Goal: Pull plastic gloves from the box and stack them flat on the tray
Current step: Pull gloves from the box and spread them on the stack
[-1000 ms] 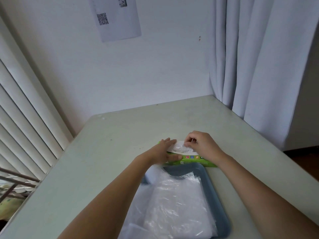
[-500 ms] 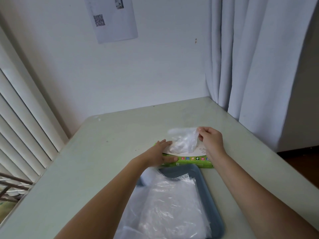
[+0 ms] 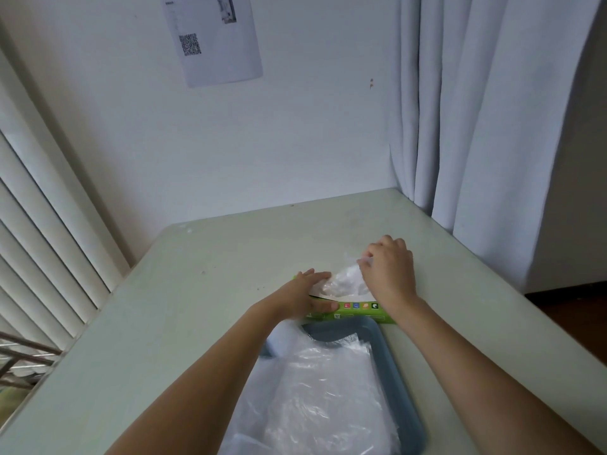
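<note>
A flat green glove box point(image 3: 356, 312) lies on the pale table just behind a blue-grey tray point(image 3: 392, 366). My left hand point(image 3: 303, 295) holds the box's left end, fingers lying over its top and thumb on its front face. My right hand point(image 3: 387, 269) pinches a clear plastic glove point(image 3: 343, 282) that stretches from the box's opening up to my fingers. A pile of clear gloves point(image 3: 315, 399) lies flat in the tray and spills over its left rim.
The table point(image 3: 170, 310) stands in a corner: white wall behind, a grey-white curtain point(image 3: 476, 126) at the right, window blinds point(image 3: 36, 231) at the left. A paper with a QR code point(image 3: 212, 37) hangs on the wall.
My right hand went from the box's opening up and to the right, drawing a glove out with it. My left hand stayed on the box.
</note>
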### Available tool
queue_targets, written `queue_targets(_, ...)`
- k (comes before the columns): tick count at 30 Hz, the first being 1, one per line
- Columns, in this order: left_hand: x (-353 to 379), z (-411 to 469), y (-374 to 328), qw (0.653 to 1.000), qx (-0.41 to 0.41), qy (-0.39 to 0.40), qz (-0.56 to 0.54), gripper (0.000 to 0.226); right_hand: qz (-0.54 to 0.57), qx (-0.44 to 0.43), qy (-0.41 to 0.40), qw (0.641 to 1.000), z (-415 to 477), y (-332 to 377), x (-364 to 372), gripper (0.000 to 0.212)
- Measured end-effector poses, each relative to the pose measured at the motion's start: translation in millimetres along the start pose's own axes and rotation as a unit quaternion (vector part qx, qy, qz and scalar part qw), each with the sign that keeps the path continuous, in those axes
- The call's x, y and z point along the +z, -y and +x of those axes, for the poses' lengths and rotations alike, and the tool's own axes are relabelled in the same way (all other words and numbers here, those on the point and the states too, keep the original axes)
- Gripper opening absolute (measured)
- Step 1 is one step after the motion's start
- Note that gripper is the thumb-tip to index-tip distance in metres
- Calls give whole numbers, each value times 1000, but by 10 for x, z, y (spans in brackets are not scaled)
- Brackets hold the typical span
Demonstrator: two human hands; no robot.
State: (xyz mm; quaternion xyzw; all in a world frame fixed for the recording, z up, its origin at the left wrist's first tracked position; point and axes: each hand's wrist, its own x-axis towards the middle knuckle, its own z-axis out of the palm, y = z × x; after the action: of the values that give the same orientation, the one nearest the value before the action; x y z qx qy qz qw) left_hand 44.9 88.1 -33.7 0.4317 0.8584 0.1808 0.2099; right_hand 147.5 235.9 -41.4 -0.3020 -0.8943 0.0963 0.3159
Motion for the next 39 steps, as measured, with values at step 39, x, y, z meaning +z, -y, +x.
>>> queue_targets(39, -155, 137, -543, 894, 89, -219, -380, 3, 517, 102, 217, 822, 197, -176, -445, 7)
